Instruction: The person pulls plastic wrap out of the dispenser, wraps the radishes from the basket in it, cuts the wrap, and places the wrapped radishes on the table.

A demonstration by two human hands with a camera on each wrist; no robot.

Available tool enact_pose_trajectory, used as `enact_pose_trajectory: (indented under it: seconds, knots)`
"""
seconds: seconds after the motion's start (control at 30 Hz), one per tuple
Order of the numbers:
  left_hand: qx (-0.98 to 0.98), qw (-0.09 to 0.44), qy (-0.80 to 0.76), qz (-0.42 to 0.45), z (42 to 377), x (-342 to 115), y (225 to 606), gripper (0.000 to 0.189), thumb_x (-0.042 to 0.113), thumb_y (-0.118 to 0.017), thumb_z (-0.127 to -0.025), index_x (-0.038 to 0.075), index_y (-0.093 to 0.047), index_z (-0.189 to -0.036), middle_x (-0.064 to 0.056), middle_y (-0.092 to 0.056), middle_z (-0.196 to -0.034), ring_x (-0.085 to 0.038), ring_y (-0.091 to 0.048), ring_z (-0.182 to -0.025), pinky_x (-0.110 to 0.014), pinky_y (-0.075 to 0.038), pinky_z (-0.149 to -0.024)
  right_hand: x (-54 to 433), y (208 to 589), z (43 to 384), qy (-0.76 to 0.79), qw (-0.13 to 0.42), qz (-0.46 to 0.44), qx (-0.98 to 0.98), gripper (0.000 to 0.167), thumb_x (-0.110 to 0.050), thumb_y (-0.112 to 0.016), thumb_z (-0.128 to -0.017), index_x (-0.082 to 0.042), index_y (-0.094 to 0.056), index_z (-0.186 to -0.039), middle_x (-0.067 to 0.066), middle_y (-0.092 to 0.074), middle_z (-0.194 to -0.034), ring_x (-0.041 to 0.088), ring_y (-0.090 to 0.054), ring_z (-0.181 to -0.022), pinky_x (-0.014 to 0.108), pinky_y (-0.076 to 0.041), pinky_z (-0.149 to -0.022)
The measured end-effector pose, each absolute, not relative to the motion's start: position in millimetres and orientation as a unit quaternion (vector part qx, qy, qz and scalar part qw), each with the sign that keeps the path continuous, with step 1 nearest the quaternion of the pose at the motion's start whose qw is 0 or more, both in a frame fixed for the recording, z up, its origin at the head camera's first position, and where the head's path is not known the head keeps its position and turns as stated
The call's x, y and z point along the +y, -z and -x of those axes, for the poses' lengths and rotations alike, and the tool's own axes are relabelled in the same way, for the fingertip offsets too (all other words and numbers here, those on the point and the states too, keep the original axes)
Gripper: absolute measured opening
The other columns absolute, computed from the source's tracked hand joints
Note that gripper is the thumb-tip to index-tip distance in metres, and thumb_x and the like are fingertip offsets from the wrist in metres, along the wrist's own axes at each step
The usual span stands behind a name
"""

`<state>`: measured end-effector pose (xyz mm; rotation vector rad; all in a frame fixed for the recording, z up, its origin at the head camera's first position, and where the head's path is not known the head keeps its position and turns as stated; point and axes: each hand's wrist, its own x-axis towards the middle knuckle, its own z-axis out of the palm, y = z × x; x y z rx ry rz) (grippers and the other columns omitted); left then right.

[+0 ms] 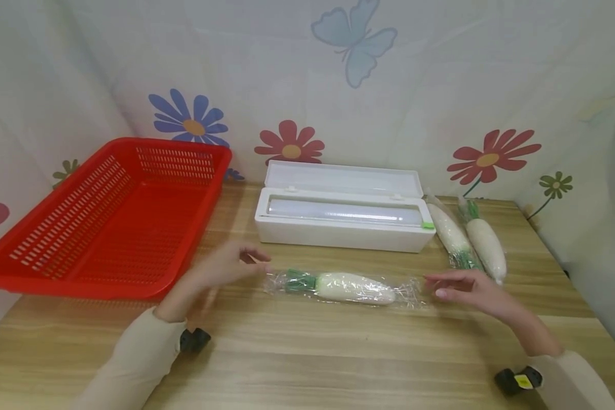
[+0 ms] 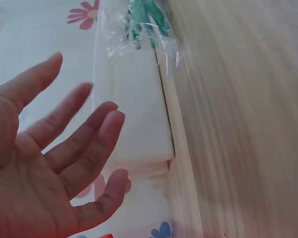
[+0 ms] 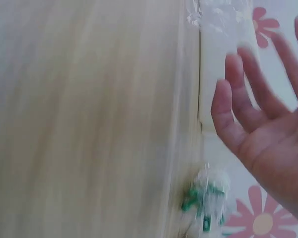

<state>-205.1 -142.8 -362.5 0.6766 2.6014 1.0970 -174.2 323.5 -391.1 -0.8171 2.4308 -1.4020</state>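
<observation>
A white radish (image 1: 356, 287) with green tops lies wrapped in clear film in front of the white film box. Beside the green end of its wrap is my left hand (image 1: 233, 265), its fingers loosely bent. My right hand (image 1: 474, 290) is at the twisted film on the other end, fingers spread and slightly curved. In the left wrist view the left palm (image 2: 54, 158) has nothing in it, and the film-covered green tops (image 2: 146, 22) show beyond the fingers. The right palm (image 3: 283, 144) is likewise bare in the right wrist view.
Behind the radish stands the white cling film box (image 1: 338, 233), lid raised, a roll of film (image 1: 343, 210) inside. A red slotted basket (image 1: 148, 216) stands at the left. Two more wrapped radishes (image 1: 487, 245) lie at the right, near the right hand. A flowered curtain (image 1: 420, 102) hangs behind.
</observation>
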Motion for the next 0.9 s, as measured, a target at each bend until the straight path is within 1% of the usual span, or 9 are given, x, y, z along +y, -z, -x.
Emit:
enact_pose_trajectory:
  seconds: [0.07, 0.13, 0.23, 0.37, 0.43, 0.5, 0.6, 0.77, 0.9]
  knots:
    - [0.898, 0.123, -0.35, -0.235, 207.2, -135.7, 364.0, 0.041, 0.028, -0.073, -0.076, 0.002, -0.066, -0.106, -0.01, -0.066, -0.102, -0.022, -0.06, -0.089, -0.034, -0.05, -0.076, 316.2, 392.5, 177.9, 0.452, 0.104, 0.282, 0.839, 0.038, -0.004, -0.06, -0.085, 0.006, -0.053, -0.122, 0.017, -0.06, -0.114, 0.013, -0.061, -0.092, 0.025, -0.051, -0.073]
    - [0.904, 0.14, -0.321, -0.245, 209.3, -128.6, 366.3, 0.048, 0.03, -0.076, -0.073, 0.002, -0.065, -0.11, -0.009, -0.066, -0.105, -0.022, -0.06, -0.092, -0.035, -0.05, -0.078, 309.1, 395.0, 181.8, 0.43, 0.109, 0.296, 0.846, 0.046, -0.007, -0.063, -0.084, 0.005, -0.049, -0.126, 0.021, -0.058, -0.113, 0.014, -0.06, -0.09, 0.026, -0.051, -0.072]
    - [0.908, 0.171, -0.28, -0.261, 211.2, -120.6, 368.5, 0.05, 0.029, -0.078, -0.07, 0.002, -0.065, -0.11, -0.007, -0.066, -0.104, -0.019, -0.06, -0.093, -0.036, -0.049, -0.081, 300.1, 399.0, 186.6, 0.387, 0.117, 0.314, 0.859, 0.056, -0.015, -0.069, -0.08, 0.002, -0.048, -0.129, 0.019, -0.056, -0.115, 0.012, -0.057, -0.086, 0.026, -0.051, -0.07]
    - [0.909, 0.192, -0.257, -0.265, 214.1, -115.5, 368.9, 0.041, 0.024, -0.079, -0.069, 0.003, -0.068, -0.102, -0.003, -0.067, -0.095, -0.015, -0.059, -0.085, -0.035, -0.048, -0.079, 290.7, 398.9, 189.6, 0.33, 0.106, 0.319, 0.882, 0.06, -0.025, -0.076, -0.073, -0.002, -0.053, -0.124, 0.015, -0.056, -0.118, 0.009, -0.053, -0.084, 0.026, -0.049, -0.067]
    - [0.913, 0.194, -0.25, -0.258, 215.1, -113.6, 368.9, 0.03, 0.022, -0.08, -0.068, 0.007, -0.07, -0.092, 0.001, -0.066, -0.084, -0.013, -0.056, -0.076, -0.031, -0.048, -0.072, 288.2, 398.0, 190.0, 0.311, 0.099, 0.318, 0.89, 0.057, -0.027, -0.078, -0.071, -0.002, -0.057, -0.118, 0.014, -0.057, -0.117, 0.009, -0.053, -0.083, 0.025, -0.048, -0.066]
    - [0.915, 0.194, -0.245, -0.257, 215.7, -112.4, 369.5, 0.02, 0.019, -0.08, -0.067, 0.01, -0.069, -0.081, 0.004, -0.062, -0.075, -0.012, -0.052, -0.07, -0.028, -0.045, -0.065, 287.3, 397.9, 190.6, 0.303, 0.096, 0.314, 0.895, 0.051, -0.026, -0.079, -0.069, -0.004, -0.06, -0.111, 0.009, -0.061, -0.106, 0.008, -0.052, -0.08, 0.024, -0.047, -0.064]
    - [0.915, 0.186, -0.244, -0.263, 215.3, -111.6, 370.3, 0.016, 0.016, -0.079, -0.067, 0.012, -0.064, -0.07, 0.004, -0.056, -0.067, -0.012, -0.047, -0.064, -0.025, -0.041, -0.057, 286.5, 398.1, 191.4, 0.299, 0.098, 0.304, 0.899, 0.04, -0.024, -0.078, -0.07, -0.006, -0.063, -0.102, 0.001, -0.061, -0.089, 0.006, -0.051, -0.074, 0.023, -0.046, -0.061]
    - [0.907, 0.172, -0.257, -0.285, 216.4, -112.5, 371.2, 0.016, 0.012, -0.076, -0.07, 0.01, -0.06, -0.068, 0.004, -0.054, -0.064, -0.011, -0.045, -0.061, -0.023, -0.039, -0.056, 285.3, 398.2, 193.0, 0.31, 0.106, 0.288, 0.9, 0.013, -0.017, -0.076, -0.072, -0.011, -0.065, -0.076, -0.01, -0.055, -0.064, 0.001, -0.046, -0.058, 0.02, -0.042, -0.05]
    - [0.897, 0.177, -0.276, -0.295, 218.1, -112.7, 373.8, 0.016, 0.009, -0.075, -0.072, 0.008, -0.06, -0.067, 0.004, -0.055, -0.062, -0.008, -0.045, -0.056, -0.021, -0.039, -0.05, 285.7, 398.0, 193.6, 0.327, 0.115, 0.272, 0.898, 0.016, -0.014, -0.074, -0.074, -0.012, -0.06, -0.065, -0.01, -0.053, -0.058, 0.0, -0.043, -0.052, 0.019, -0.039, -0.045]
